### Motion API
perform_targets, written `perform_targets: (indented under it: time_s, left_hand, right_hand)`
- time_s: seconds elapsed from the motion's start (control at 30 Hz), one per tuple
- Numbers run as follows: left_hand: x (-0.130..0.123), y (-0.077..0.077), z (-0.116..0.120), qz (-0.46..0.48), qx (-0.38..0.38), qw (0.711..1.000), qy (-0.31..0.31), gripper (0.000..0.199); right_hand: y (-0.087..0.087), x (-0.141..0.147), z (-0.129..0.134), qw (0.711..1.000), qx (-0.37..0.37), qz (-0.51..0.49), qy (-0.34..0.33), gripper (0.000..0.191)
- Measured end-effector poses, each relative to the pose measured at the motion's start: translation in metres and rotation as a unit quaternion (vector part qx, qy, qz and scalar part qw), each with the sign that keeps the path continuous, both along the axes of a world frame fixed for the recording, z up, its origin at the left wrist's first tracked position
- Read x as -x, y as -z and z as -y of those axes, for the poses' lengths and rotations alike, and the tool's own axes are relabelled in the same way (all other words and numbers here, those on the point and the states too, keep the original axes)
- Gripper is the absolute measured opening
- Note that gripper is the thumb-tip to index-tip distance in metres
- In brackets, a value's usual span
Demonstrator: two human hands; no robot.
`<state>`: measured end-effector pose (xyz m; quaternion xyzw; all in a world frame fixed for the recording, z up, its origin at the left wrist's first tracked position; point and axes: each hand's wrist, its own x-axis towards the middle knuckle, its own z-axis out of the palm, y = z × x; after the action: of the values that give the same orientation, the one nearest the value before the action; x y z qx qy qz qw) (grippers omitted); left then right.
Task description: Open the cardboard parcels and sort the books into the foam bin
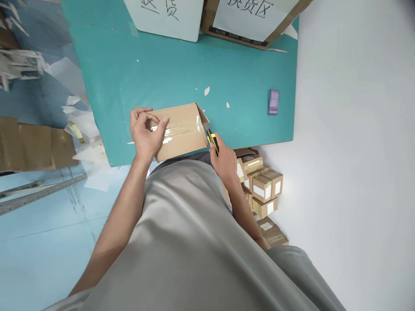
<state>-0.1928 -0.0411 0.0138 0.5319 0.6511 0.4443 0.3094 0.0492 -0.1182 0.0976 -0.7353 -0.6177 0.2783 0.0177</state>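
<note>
A small brown cardboard box [181, 119] with clear, shiny tape along its top lies at the near edge of the green table. My left hand [145, 131] grips the box's left end, thumb on top and fingers curled at the far side. In my right hand [223, 157] is a yellow and black utility knife [213, 140], its front end at the box's right end. The flap there stands partly away from the box. The knife's blade tip is too small to make out against the cardboard.
A white bin [167, 21] and a larger cardboard box [246, 21], both with handwritten labels, stand at the back of the green table [155, 77]. A blurred phone-like object [273, 102] lies at right. Small stacked boxes [262, 188] sit below, beside a white wall. Paper scraps litter the left floor.
</note>
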Motion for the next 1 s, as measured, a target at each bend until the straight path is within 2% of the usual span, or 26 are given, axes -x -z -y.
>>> perform_targets:
  time_s: [0.2,0.5,0.87,1.0]
  left_hand:
    - [0.000,-0.004,0.002,0.006,0.023,1.000,-0.002,0.035]
    - [0.003,0.001,0.003,0.005,0.024,1.000,0.002,0.037]
    - [0.005,0.000,0.001,0.001,0.014,0.999,0.034,0.055]
    - [0.005,0.000,0.001,-0.005,-0.009,0.999,0.032,0.055]
  right_hand:
    - [-0.016,0.006,0.006,0.995,0.065,0.068,-0.016,0.059]
    - [-0.043,0.021,-0.001,0.984,0.128,0.115,-0.048,0.062]
    - [-0.045,0.028,-0.002,0.985,0.119,0.124,-0.033,0.060]
    - [-0.046,0.028,-0.004,0.983,0.128,0.128,-0.037,0.059]
